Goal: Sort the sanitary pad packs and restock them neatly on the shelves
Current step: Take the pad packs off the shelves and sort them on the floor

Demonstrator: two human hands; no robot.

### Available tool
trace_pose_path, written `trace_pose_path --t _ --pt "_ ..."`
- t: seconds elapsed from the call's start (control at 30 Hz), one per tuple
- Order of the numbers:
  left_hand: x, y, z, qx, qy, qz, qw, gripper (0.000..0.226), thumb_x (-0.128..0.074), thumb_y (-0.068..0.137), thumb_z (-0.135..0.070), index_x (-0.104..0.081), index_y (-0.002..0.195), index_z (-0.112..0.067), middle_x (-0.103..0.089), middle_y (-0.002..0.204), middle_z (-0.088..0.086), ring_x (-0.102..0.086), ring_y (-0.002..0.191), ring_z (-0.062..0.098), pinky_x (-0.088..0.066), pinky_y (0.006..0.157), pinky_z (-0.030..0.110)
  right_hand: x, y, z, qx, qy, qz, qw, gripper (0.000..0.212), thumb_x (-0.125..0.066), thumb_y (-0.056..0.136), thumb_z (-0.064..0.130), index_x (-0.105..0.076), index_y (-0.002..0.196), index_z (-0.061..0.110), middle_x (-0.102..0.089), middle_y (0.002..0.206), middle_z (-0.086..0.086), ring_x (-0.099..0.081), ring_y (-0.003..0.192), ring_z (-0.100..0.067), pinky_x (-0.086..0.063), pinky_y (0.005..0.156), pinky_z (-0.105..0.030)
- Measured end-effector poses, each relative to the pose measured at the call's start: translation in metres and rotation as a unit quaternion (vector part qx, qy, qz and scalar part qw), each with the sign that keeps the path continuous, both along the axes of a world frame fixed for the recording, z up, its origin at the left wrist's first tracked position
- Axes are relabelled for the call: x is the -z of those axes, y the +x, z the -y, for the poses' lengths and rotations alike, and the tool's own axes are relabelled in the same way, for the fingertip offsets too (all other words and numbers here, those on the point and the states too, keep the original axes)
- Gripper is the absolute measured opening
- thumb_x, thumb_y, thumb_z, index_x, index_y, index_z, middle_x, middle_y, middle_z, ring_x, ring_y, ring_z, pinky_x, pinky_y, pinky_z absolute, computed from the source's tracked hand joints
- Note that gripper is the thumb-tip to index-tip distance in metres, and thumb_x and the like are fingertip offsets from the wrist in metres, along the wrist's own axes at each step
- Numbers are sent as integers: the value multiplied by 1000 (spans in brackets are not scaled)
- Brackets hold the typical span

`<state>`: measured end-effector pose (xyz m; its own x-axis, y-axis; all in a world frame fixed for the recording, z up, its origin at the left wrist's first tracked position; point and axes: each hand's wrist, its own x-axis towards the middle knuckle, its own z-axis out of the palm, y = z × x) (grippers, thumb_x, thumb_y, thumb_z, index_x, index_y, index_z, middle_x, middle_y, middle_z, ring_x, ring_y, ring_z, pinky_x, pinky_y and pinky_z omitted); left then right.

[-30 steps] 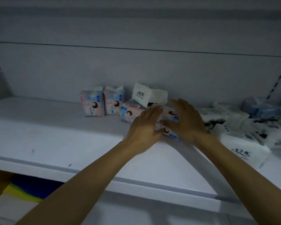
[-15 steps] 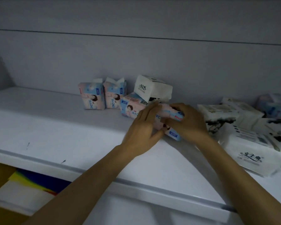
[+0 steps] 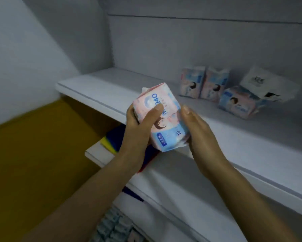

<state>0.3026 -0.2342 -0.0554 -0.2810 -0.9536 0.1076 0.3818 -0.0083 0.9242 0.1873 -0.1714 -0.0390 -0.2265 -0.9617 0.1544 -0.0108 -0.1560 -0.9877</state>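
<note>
I hold a pink and blue sanitary pad pack (image 3: 161,117) in front of the white shelf (image 3: 251,137), lifted off it. My left hand (image 3: 139,130) grips its left side with the thumb across the front. My right hand (image 3: 199,131) cups its right side. Two matching packs (image 3: 191,84) (image 3: 214,86) stand upright side by side at the back of the shelf. A third pack (image 3: 237,102) lies flat to their right, with a white pack (image 3: 267,86) leaning on top of it.
The shelf's left end (image 3: 63,86) meets a pale wall. Below it a lower shelf (image 3: 96,152) carries yellow and blue items (image 3: 111,138). A yellow-brown floor (image 3: 33,154) lies at the left. More packaged goods (image 3: 115,226) show at the bottom.
Both hands closed on a pink and blue pack lying on the shelf and lifted it towards me. The view has swung to the left, so the white packs at the right are out of frame.
</note>
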Motion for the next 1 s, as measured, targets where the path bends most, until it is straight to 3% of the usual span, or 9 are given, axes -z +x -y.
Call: trace_pose_path --t 0.1,0.23,0.33,0.4,0.57,0.73,0.8,0.87,1.0 --pt "21 84 1 -64 26 -5 998 77 -78 69 -36 -41 136 -24 -63 124 11 -66 107 32 -51 91 57 32 68 4 -58 39 -6 997 66 -51 75 60 -48 133 28 -66 111 12 -67 93 0 -55 68 -17" --pt "74 165 -19 -162 92 -10 982 69 -76 72 -34 -43 132 -27 -65 122 7 -68 104 28 -54 88 54 100 138 1 -122 157 12 980 90 -63 64 72 -42 138 27 -63 121 7 -64 105 -7 -53 94 -36" --pt "132 206 -34 -219 163 -26 962 69 -80 73 -33 -43 131 -31 -63 125 8 -66 106 32 -51 88 60 160 179 -6 -182 276 45 943 95 -65 56 79 -46 135 30 -65 122 5 -65 107 -11 -50 98 -41" --pt "176 222 -46 -248 202 -9 947 65 -76 80 -29 -40 134 -28 -62 126 8 -66 106 30 -52 87 58 200 197 -13 -223 336 73 912 87 -63 57 77 -52 129 30 -69 116 4 -67 105 -15 -51 94 -40" --pt "307 231 -72 -262 270 151 914 58 -71 82 -36 -45 131 -23 -61 122 -3 -67 98 9 -58 71 23 315 214 -24 -232 458 101 852 62 -65 70 49 -57 124 20 -72 110 -1 -68 102 -18 -55 86 -34" --pt "505 211 -109 -194 331 355 853 83 -68 66 -75 -56 130 -22 -58 121 14 -64 105 20 -59 79 36 478 189 -52 -195 595 57 777 52 -65 76 45 -61 119 15 -72 107 -8 -69 100 -24 -53 81 -30" --pt "572 192 -130 -173 367 353 843 75 -72 66 -69 -61 122 -20 -62 116 11 -65 102 20 -59 78 33 551 171 -69 -172 653 25 737 45 -60 88 40 -60 119 7 -68 113 -19 -65 106 -33 -53 84 -36" --pt "634 173 -145 -157 414 342 829 56 -80 72 -45 -62 116 -14 -64 109 1 -65 98 17 -55 72 19 619 154 -83 -159 699 0 698 43 -59 91 42 -60 116 7 -67 115 -20 -65 106 -34 -50 94 -44" --pt "747 143 -143 -113 469 358 800 51 -76 80 -32 -57 123 -12 -65 109 0 -63 93 13 -50 65 10 740 122 -87 -149 727 -20 670 51 -63 88 42 -55 125 8 -64 120 -21 -62 110 -36 -44 103 -51"
